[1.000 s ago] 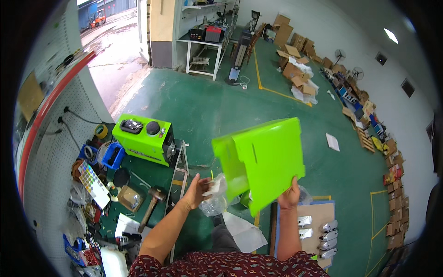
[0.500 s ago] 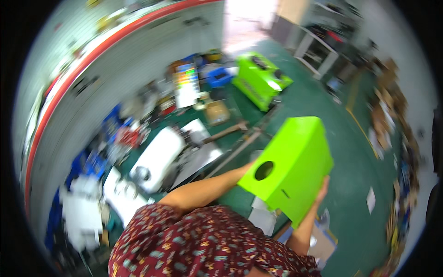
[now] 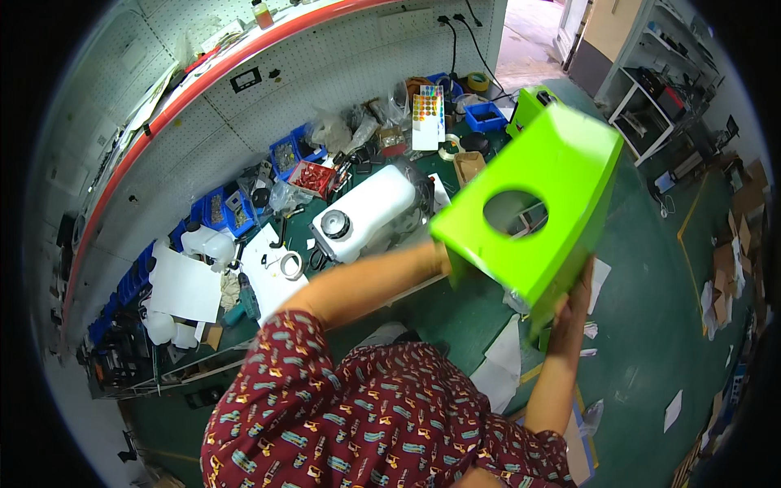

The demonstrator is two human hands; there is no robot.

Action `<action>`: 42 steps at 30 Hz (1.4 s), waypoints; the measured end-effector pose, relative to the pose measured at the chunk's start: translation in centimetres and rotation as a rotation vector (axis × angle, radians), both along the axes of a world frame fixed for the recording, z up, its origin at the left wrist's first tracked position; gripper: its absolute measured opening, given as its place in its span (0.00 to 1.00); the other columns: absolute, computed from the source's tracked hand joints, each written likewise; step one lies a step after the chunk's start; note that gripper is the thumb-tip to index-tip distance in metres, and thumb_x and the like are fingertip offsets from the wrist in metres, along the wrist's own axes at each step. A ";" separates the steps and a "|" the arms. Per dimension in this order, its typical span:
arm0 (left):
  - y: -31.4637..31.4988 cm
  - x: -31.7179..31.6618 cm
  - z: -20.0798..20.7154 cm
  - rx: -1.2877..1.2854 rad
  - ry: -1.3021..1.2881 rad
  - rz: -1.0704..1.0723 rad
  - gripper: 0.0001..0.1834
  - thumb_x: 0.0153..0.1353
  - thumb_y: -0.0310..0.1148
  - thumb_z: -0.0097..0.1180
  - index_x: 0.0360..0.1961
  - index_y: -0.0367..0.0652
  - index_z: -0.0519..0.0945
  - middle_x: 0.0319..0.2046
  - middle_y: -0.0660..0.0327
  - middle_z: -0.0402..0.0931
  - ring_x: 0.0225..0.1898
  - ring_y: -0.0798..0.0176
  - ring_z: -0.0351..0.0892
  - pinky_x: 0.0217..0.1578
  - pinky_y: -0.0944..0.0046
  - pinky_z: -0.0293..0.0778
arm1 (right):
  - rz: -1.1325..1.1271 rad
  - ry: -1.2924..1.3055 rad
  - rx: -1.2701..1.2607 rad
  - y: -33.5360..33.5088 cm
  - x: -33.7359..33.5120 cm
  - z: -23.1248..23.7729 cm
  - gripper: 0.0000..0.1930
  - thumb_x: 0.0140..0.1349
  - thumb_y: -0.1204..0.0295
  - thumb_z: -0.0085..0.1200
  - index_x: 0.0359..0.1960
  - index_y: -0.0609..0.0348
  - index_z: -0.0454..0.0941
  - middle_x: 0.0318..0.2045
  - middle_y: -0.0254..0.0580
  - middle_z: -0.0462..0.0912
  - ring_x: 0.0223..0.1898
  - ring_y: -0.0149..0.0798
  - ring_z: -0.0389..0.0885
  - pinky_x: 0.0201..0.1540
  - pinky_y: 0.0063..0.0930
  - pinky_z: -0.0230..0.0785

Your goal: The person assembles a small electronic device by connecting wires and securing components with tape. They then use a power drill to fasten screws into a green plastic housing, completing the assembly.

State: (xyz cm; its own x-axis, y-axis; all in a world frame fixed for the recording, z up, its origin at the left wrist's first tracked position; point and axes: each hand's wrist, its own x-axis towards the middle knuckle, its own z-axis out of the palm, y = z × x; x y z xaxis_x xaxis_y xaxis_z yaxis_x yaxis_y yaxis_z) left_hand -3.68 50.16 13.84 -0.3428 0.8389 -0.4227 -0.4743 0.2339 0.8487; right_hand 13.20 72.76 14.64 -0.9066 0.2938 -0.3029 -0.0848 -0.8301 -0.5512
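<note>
A bright green sheet cover (image 3: pixel 561 171) with bent sides and a large round hole hangs tilted in front of me, held up in both hands. My left hand (image 3: pixel 440 259) grips its left edge, with most of the fingers hidden behind the panel. On the lower right side, my right hand (image 3: pixel 576 294) is closed round the cover's wall. Left of it, a white plastic tank (image 3: pixel 370 210) with a black screw cap lies on the green workbench. Part of another green housing (image 3: pixel 525 110) shows beyond the cover.
Blue bins (image 3: pixel 215 210) of small parts line the back of the bench under a pegboard wall. A red box (image 3: pixel 312 179), a tape roll (image 3: pixel 291 264) and a teal power drill (image 3: pixel 244 301) lie there too. White shelving (image 3: pixel 643 122) and cardboard (image 3: pixel 724 276) stand right.
The green cover has turned and come up closer, its round hole now looking larger. My view has swung left, and both hands have stayed on the cover.
</note>
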 end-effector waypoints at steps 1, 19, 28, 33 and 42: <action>-1.3 -2.8 1.1 -0.031 0.086 0.020 0.40 0.70 0.64 0.55 0.61 0.33 0.80 0.49 0.50 0.86 0.47 0.57 0.89 0.46 0.55 0.85 | 0.080 0.034 0.123 -1.3 -1.2 -0.2 0.30 0.77 0.45 0.49 0.70 0.51 0.72 0.64 0.40 0.79 0.62 0.42 0.79 0.62 0.41 0.76; -31.7 -23.0 -12.5 -0.522 0.614 0.403 0.42 0.65 0.71 0.58 0.45 0.33 0.87 0.37 0.56 0.86 0.35 0.65 0.84 0.39 0.61 0.79 | 0.048 -0.293 0.244 -23.5 -12.9 -16.6 0.34 0.72 0.63 0.64 0.75 0.55 0.64 0.56 0.41 0.81 0.52 0.39 0.81 0.53 0.39 0.76; -31.6 -20.4 -20.3 -0.482 0.455 0.404 0.37 0.66 0.69 0.58 0.26 0.40 0.81 0.26 0.61 0.79 0.29 0.68 0.75 0.35 0.61 0.74 | 0.041 -0.361 0.189 -27.1 -11.4 -21.9 0.40 0.70 0.52 0.65 0.78 0.52 0.61 0.65 0.40 0.77 0.61 0.43 0.78 0.60 0.46 0.75; -31.5 -19.3 -23.3 -0.374 0.313 0.397 0.37 0.68 0.68 0.56 0.36 0.37 0.85 0.30 0.60 0.81 0.31 0.67 0.78 0.36 0.62 0.75 | 0.036 -0.365 0.047 -28.6 -11.7 -22.5 0.42 0.68 0.60 0.68 0.78 0.54 0.59 0.65 0.43 0.77 0.65 0.44 0.76 0.65 0.46 0.72; -32.4 -18.3 -27.6 -0.266 0.061 0.390 0.35 0.73 0.65 0.50 0.37 0.38 0.85 0.29 0.62 0.80 0.30 0.68 0.77 0.35 0.64 0.75 | -0.023 -0.286 -0.025 -30.4 -11.4 -22.2 0.42 0.66 0.62 0.69 0.78 0.53 0.60 0.66 0.41 0.77 0.67 0.46 0.74 0.70 0.48 0.66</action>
